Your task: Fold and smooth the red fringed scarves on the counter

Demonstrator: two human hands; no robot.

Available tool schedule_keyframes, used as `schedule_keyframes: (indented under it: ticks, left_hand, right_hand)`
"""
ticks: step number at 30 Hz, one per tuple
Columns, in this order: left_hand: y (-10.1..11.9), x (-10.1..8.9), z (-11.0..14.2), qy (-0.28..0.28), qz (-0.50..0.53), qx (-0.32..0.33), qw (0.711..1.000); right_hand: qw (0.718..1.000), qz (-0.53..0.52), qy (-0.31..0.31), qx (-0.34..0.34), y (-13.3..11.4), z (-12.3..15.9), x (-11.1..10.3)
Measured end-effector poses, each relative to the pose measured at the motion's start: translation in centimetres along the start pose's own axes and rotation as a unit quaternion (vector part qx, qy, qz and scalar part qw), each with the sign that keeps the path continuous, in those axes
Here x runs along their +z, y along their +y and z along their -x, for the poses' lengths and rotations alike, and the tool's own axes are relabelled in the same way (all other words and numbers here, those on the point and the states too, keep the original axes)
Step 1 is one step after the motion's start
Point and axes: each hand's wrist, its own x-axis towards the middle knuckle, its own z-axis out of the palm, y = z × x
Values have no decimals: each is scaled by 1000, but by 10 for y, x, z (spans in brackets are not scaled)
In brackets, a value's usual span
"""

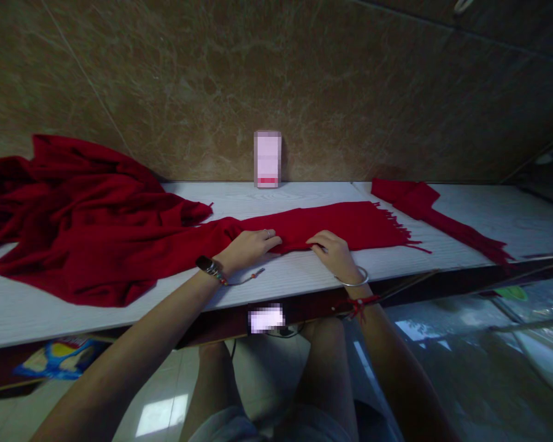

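A red scarf with a fringed right end lies along the white tabletop, its left part heaped in loose folds. My left hand is closed on the scarf's near edge, close to where the flat strip meets the rumpled part. Farther right, my right hand pinches the same near edge between thumb and fingers. The strip between and beyond my hands lies fairly flat and narrow. My fingertips partly hide the edge they hold.
Another folded red fringed fabric lies at the right. A phone-like thing, blurred out, leans against the brown marbled wall. Below the white tabletop are a blue packet, a second blurred bright thing and a glass surface.
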Motion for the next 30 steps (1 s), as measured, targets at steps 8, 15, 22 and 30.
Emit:
schedule_keyframes:
  ticks: [8, 15, 22, 30]
  left_hand:
    - [4, 6, -5, 67, -64, 36, 995]
    - [2, 2, -4, 118, -84, 49, 988]
    - [5, -1, -3, 69, -63, 91, 991]
    - [6, -1, -3, 64, -63, 101, 991]
  right_hand:
    - [1000, -6, 9, 1, 0, 0, 0]
    - [1000, -15, 21, 7, -3, 1, -2]
    - [1000, -23, -4, -12, -6, 1, -5]
    - [999, -38, -1, -20, -4, 1, -3]
